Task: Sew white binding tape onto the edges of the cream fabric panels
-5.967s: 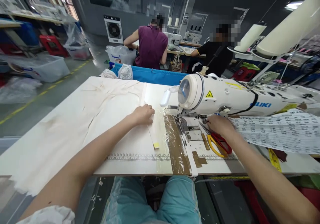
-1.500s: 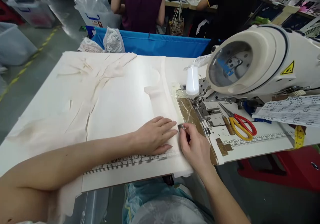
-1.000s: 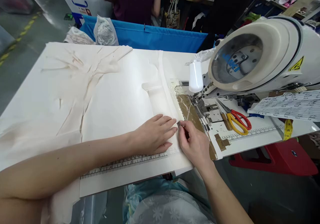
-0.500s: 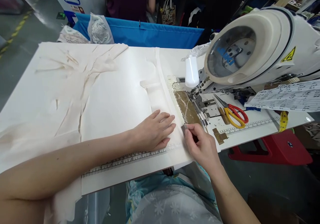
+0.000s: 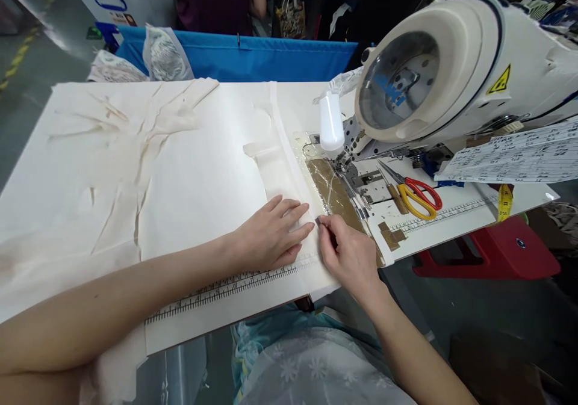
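My left hand (image 5: 276, 234) lies palm down, fingers spread, on a thin off-white cloth (image 5: 282, 173) that has a folded band along its right side. Just right of its fingertips, my right hand (image 5: 350, 251) pinches a small dark grey piece (image 5: 320, 220) at the edge of that band. What this piece is, I cannot make out; the fingers cover most of it. The sewing machine (image 5: 419, 74) stands beyond my right hand, its needle area (image 5: 345, 164) beside a brown taped plate (image 5: 332, 185).
Red-and-yellow-handled scissors (image 5: 418, 199) lie right of the needle area. More crumpled off-white cloth (image 5: 103, 164) covers the table's left. A printed ruler (image 5: 235, 286) runs along the front edge. A blue cloth bin (image 5: 266, 56) and other people (image 5: 217, 2) are behind; a red stool (image 5: 506, 248) stands right.
The view has shifted slightly, so the table and machine appear further left. My right hand's pinch is now closer to my left fingertips. My left hand stays flat on the cloth.
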The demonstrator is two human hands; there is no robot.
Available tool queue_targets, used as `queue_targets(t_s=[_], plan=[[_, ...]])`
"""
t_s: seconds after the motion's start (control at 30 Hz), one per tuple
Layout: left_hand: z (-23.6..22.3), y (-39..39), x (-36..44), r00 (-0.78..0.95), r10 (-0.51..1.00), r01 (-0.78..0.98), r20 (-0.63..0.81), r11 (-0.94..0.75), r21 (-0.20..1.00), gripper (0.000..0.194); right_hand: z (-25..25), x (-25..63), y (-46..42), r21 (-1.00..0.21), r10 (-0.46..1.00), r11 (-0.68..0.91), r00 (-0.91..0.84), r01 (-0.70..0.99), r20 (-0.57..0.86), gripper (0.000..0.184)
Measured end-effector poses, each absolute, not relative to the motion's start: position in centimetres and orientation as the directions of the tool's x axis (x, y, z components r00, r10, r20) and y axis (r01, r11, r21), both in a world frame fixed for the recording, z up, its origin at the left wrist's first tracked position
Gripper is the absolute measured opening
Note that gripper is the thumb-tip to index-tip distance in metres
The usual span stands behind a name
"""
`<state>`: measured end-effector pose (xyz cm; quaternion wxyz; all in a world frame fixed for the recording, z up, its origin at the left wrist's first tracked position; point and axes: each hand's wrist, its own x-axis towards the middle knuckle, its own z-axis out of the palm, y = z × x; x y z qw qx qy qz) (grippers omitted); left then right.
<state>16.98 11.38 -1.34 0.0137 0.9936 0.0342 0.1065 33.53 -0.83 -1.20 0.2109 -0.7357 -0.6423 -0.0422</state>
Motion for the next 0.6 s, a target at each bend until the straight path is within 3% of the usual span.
queue_targets(t_s=[0.13,0.43,0.6], plan=[[-1.1,11.4,17.0,0.976,0.069,0.064,0.206,-0.997,0.032,0.04,-0.4,33.7,-2.6,-0.209,0.935,-0.024,0.096,0.978,0.342,0.02],[-1.0,11.5,16.7,0.966,0.115,0.115,0.231,-0.993,0.011,0.038,-0.5,34.4,-4.1,-0.273,0.946,-0.04,0.124,0.961,0.298,0.021],[-1.2,11.8,16.7,0.966,0.037,0.026,0.255,-0.999,0.047,0.04,-0.9,33.9,-1.7,-0.24,0.942,-0.045,0.121,0.97,0.312,0.02]])
